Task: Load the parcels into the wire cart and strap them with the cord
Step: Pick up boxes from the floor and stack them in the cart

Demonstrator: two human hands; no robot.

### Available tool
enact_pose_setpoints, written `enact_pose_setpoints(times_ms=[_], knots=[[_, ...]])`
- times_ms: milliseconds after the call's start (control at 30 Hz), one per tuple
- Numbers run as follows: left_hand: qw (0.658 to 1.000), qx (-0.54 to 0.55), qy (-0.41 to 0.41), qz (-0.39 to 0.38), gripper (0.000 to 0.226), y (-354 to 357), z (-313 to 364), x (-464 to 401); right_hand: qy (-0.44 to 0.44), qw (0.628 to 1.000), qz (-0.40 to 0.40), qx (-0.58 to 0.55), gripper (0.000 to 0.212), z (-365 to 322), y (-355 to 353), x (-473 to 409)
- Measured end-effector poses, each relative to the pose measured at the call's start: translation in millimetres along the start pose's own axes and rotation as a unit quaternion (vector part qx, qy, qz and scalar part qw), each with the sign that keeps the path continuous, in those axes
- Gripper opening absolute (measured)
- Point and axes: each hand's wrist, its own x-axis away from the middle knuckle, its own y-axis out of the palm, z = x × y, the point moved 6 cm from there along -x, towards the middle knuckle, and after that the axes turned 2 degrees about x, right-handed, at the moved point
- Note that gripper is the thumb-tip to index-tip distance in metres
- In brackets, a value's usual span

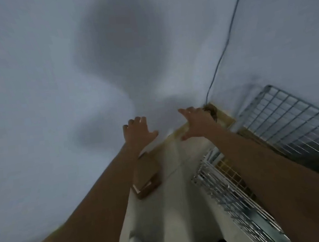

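Both my arms reach forward toward a pale wall in a blurred frame. My left hand [138,131] is empty, its fingers spread, just above a brown cardboard parcel [145,175] that lies on the floor by the wall. With spread fingers and nothing in it, my right hand [197,123] hovers over the yellowish baseboard [173,134]. The wire cart [234,198] stands to the right under my right forearm. One of its mesh panels [293,119] sticks out further right. A thin dark cord [225,39] runs up the wall from a dark clump [211,111] beside my right hand.
The pale wall [42,94] fills most of the view, with my shadow on it. A beige floor strip [174,208] lies between the wall and the cart. My dark shoes show at the bottom edge.
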Motion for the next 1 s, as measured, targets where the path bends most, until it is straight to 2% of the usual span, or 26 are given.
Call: enact_pose_setpoints(times_ms=[167, 333, 433, 667, 800, 1000], knots=[[0.995, 0.0, -0.09, -0.042, 0.078, 38, -187, 48, -0.067, 0.995, -0.068, 0.042, 0.115, -142, 64, -52], [0.985, -0.005, -0.144, -0.09, 0.08, 91, -297, 79, -0.061, 0.985, -0.137, 0.081, 0.115, -204, 131, -84], [0.981, 0.012, -0.15, -0.125, 0.08, 128, -314, 77, -0.056, 0.98, -0.158, 0.102, 0.114, -212, 165, -102], [0.964, 0.11, -0.171, -0.169, 0.079, 245, -297, 46, -0.038, 0.971, -0.204, 0.116, 0.12, -188, 254, -156], [0.947, 0.171, -0.195, -0.189, 0.105, 333, -293, 14, -0.032, 0.972, -0.21, 0.1, 0.123, -166, 328, -193], [0.945, 0.18, -0.193, -0.191, 0.118, 469, -300, -38, -0.025, 0.974, -0.207, 0.085, 0.125, -138, 454, -253]])
